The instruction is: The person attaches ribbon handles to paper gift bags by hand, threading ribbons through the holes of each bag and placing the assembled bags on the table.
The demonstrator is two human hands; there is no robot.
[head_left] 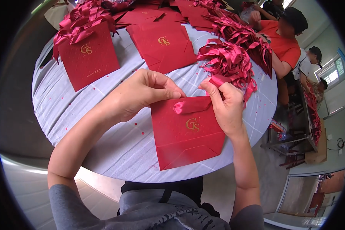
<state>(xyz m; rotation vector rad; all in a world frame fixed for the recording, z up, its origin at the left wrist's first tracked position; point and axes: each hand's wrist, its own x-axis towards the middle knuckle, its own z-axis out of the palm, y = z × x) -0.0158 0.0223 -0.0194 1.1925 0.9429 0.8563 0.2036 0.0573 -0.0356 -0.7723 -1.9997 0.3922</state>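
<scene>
A flat red paper gift bag [174,134] with a gold emblem lies before me near the table's front edge. My left hand [142,92] pinches the top edge of this bag, thumb on its front face. At the bag's top right corner, my right hand [227,101] is closed around a pink-red satin ribbon [219,79]. A short loop of the same ribbon [189,106] lies across the bag's upper front. Whether the held ribbon runs through the bag's holes is hidden by my fingers.
A heap of loose ribbons [230,63] lies just beyond my right hand. Stacked red bags [165,46] fill the table's far side, with finished-looking ribboned bags [88,57] at left. A person in an orange-red shirt [281,44] works at right. Small red paper dots speckle the white tablecloth [115,149].
</scene>
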